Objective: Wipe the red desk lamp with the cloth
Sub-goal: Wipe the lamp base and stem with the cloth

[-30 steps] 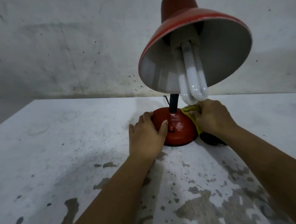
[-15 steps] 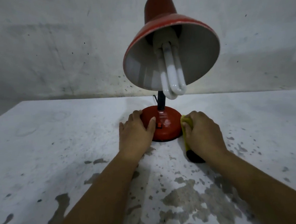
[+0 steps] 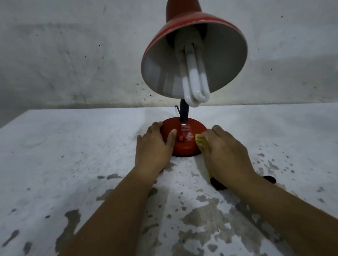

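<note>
My left grip (image 3: 153, 147) flat, fingers straight, on lamp base (image 3: 185, 140) | right grip (image 3: 226, 153) curled round yellow cloth (image 3: 200, 142), pressing base's right side | red desk lamp (image 3: 194, 52) near desk (image 3: 66, 155) far edge

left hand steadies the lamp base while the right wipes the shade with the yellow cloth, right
Not quite. The head view shows the right hand pressing the yellow cloth against the lamp base, not the shade. The left hand does steady the base.

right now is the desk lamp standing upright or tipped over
Upright: the red desk lamp sits with its base flat on the table, its stem rising to the shade. Left hand steadies the base.
</note>
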